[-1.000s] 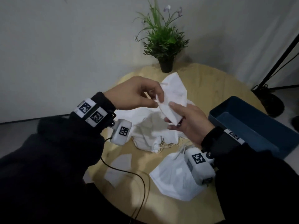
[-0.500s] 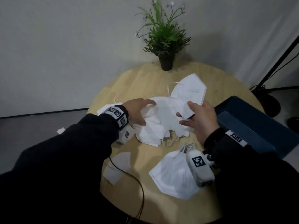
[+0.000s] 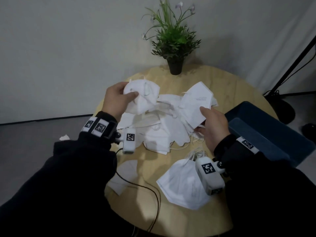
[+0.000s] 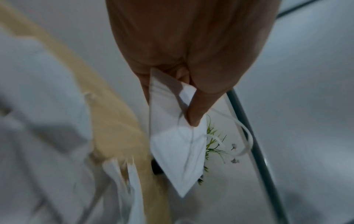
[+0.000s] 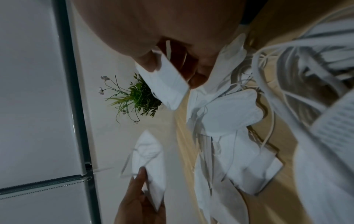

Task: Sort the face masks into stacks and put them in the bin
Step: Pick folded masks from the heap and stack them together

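My left hand [image 3: 116,100] pinches a cupped mask [image 3: 142,96], right hand [image 3: 213,127] grips a flat-fold mask [image 3: 196,103], both above the pile [image 3: 164,134] (comparing types, I reckon); bin [image 3: 266,134] right of pile.

A: What colour are the face masks?
B: The raised mask [image 3: 142,96] in the left hand [image 3: 116,100], the flat mask [image 3: 196,103] in the right hand [image 3: 213,127], the pile [image 3: 162,132] and the near stack [image 3: 183,183] are all plain white, ear loops included.

A: And the bin?
B: The bin [image 3: 266,134] is dark blue, unpatterned.

A: Supporting surfaces?
B: The round table [image 3: 171,219] is pale wood; the wall [image 3: 68,48] is off-white.

A: Other items?
B: The plant [image 3: 174,40] is green with pale lilac flowers, in a black pot [image 3: 175,66]. The sleeves [image 3: 77,177] are black. The wrist bands [image 3: 97,127] are white with black square-code markers.
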{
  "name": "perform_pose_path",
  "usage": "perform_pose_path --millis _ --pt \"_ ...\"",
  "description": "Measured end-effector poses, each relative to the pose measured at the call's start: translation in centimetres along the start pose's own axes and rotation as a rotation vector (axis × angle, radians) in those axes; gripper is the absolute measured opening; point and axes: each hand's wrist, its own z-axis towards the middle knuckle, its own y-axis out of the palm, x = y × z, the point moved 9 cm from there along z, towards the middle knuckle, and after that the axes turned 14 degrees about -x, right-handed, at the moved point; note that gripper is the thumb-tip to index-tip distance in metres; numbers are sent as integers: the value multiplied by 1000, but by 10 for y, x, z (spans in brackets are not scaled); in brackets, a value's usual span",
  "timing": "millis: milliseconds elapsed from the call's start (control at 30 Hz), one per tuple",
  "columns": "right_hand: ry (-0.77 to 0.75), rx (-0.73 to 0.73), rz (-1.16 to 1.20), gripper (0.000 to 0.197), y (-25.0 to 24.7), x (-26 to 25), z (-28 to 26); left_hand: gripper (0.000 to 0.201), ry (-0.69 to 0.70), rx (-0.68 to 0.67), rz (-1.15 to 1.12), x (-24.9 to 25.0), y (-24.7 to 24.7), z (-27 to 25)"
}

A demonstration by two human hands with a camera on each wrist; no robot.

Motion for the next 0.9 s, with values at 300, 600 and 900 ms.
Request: perform_pose_path --millis 300,600,900 --pt "1 -169 19 22 25 17 -3 36 -185 -209 -809 -21 61 -62" --pt "15 -330 59 46 64 28 -14 32 -209 -207 -788 -19 101 -76" --pt "-74 -425 56 41 79 29 -40 44 -78 -299 -360 -1 91 -94"
